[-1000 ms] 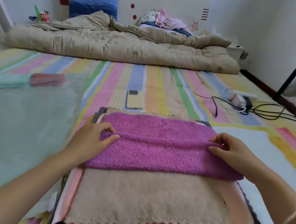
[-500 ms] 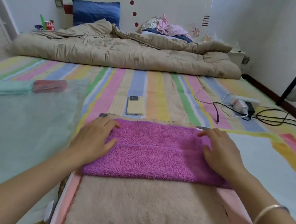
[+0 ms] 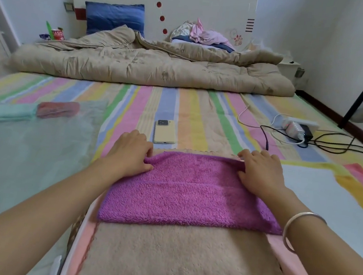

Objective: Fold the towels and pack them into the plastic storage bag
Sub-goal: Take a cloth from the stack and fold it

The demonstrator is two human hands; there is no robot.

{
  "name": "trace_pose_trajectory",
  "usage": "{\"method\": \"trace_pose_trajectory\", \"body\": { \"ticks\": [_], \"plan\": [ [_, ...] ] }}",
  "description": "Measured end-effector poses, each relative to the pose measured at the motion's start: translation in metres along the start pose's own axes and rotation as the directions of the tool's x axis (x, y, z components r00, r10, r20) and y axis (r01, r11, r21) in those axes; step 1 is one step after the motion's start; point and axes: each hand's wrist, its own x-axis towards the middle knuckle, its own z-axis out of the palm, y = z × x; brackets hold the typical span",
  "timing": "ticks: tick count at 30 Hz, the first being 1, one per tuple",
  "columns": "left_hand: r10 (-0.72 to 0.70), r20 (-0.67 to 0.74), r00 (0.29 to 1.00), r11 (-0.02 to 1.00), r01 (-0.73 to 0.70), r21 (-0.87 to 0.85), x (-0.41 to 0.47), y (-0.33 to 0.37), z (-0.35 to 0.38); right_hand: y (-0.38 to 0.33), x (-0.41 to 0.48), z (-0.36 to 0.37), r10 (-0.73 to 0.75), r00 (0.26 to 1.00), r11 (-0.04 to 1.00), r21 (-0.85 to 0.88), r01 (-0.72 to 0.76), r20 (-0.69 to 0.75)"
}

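**Purple towel held at both far corners**

Head view: the purple towel (image 3: 190, 196) is seen folded into a band, laid across the far end of a beige towel (image 3: 185, 261), which in turn is stacked on a pink towel (image 3: 85, 239). The far left corner of the purple towel is pinched by the left hand (image 3: 130, 152), thumb on top, with a small ridge of cloth bunched up against it. The far right corner is covered by the right hand (image 3: 259, 172), fingers curled over the edge and thumb pressed onto the pile, so the cloth is gripped on that side too. A silver bangle (image 3: 296, 230) is worn on the right wrist.

Left of the purple towel, the clear plastic storage bag (image 3: 28, 155) is spread flat on the striped sheet (image 3: 200, 117). Just beyond the purple towel, near its left corner, a cream phone (image 3: 165, 132) is lying face down. Beyond and to the right, a power strip (image 3: 298, 127) with tangled cables is spotted. Well beyond, a tan quilt (image 3: 149, 69) is heaped across the bed.
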Motion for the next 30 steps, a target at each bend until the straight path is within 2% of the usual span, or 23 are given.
{"method": "trace_pose_trajectory", "body": {
  "ticks": [4, 7, 9, 12, 16, 19, 22, 25, 28, 30],
  "plan": [
    [0.073, -0.181, 0.981, 0.983, -0.101, -0.154, -0.022, 0.0, -0.008, 0.01, -0.023, -0.007, 0.064, 0.979, 0.995, 0.085, -0.049, -0.193],
    [0.058, -0.262, 0.963, 0.948, -0.135, -0.287, -0.056, 0.002, -0.018, 0.017, -0.062, -0.024, 0.156, 0.905, 0.959, 0.279, -0.044, -0.395],
    [0.078, -0.274, 0.958, 0.92, -0.175, -0.35, -0.082, 0.003, -0.021, 0.017, -0.096, -0.032, 0.189, 0.875, 0.943, 0.33, -0.036, -0.446],
    [0.195, -0.299, 0.934, 0.885, -0.299, -0.356, -0.116, 0.001, -0.015, 0.015, -0.139, -0.032, 0.159, 0.886, 0.945, 0.326, -0.009, -0.436],
    [0.322, -0.283, 0.903, 0.894, -0.389, -0.225, -0.135, -0.002, -0.002, 0.022, -0.159, -0.014, 0.084, 0.905, 0.962, 0.269, 0.035, -0.417],
    [0.304, -0.3, 0.904, 0.915, -0.365, -0.173, -0.137, -0.003, 0.003, 0.026, -0.158, -0.007, 0.104, 0.901, 0.963, 0.269, 0.015, -0.421],
    [0.271, -0.322, 0.907, 0.933, -0.33, -0.145, -0.136, -0.006, 0.002, 0.026, -0.16, -0.01, 0.083, 0.882, 0.959, 0.278, 0.056, -0.463],
    [0.248, -0.331, 0.911, 0.942, -0.307, -0.138, -0.137, -0.006, -0.001, 0.028, -0.164, -0.014, 0.05, 0.871, 0.98, 0.194, 0.053, -0.49],
    [0.291, -0.312, 0.904, 0.93, -0.344, -0.129, -0.141, -0.004, 0.002, 0.033, -0.169, -0.011, 0.065, 0.923, 0.991, 0.134, -0.015, -0.378],
    [0.264, -0.305, 0.915, 0.931, -0.324, -0.167, -0.142, -0.003, 0.002, 0.032, -0.175, -0.017, 0.151, 0.943, 0.965, 0.249, -0.077, -0.295]
  ]
}}
